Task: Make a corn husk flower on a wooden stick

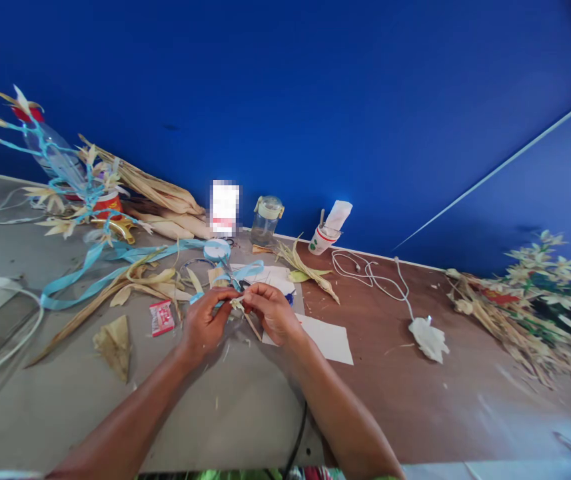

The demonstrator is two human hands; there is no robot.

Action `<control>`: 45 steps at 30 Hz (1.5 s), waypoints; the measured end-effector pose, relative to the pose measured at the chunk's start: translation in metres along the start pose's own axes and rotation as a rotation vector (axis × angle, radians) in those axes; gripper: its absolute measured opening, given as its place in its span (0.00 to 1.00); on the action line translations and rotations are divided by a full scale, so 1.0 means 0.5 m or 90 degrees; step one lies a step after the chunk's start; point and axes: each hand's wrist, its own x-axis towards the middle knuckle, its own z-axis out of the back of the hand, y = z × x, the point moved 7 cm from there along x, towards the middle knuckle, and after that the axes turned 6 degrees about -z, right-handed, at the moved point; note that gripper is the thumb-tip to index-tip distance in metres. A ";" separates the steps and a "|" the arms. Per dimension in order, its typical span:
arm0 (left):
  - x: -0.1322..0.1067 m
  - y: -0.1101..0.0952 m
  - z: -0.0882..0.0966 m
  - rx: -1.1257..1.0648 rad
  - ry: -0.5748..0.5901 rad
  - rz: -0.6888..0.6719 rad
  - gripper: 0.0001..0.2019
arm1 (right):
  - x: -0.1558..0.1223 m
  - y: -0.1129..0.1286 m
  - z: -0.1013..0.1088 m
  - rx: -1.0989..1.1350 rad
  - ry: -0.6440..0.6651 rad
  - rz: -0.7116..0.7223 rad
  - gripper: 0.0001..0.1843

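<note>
My left hand [208,321] and my right hand [274,312] meet over the middle of the table, both with fingers closed in a pinch. Between their fingertips is a small pale piece of dried husk [236,304], its folded petal-like bits pointing down. The fingers cover part of it. Just behind my hands lies a curl of light-blue ribbon [252,269] near a ribbon roll [216,249]. A white paper sheet [326,339] rests beyond my right wrist, and a red-and-white packet [162,318] lies left of my left hand.
At the left stands a blue-wrapped branch with husk flowers [45,197]. Dried husks [158,193] are heaped by the wall. A glass jar [265,223], a paper cup [323,240] and a white cable [382,283] line the back. White flowers [550,267] and dry stalks occupy the right.
</note>
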 end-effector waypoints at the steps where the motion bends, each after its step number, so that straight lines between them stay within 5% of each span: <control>1: 0.000 0.000 -0.001 -0.009 0.001 0.000 0.08 | 0.001 0.000 0.002 -0.004 0.001 0.001 0.10; 9: -0.001 -0.001 -0.012 -0.065 0.048 0.012 0.09 | 0.007 0.004 0.014 0.001 0.018 0.008 0.05; 22: 0.001 0.013 0.001 -0.022 -0.001 0.021 0.07 | 0.004 0.009 0.014 0.041 0.052 0.008 0.20; 33: 0.000 0.000 -0.005 0.016 0.026 -0.030 0.08 | -0.002 0.003 -0.003 -0.014 0.007 -0.025 0.13; 45: 0.001 -0.001 -0.018 -0.088 0.064 -0.033 0.06 | 0.005 0.013 0.014 -0.176 -0.031 0.047 0.09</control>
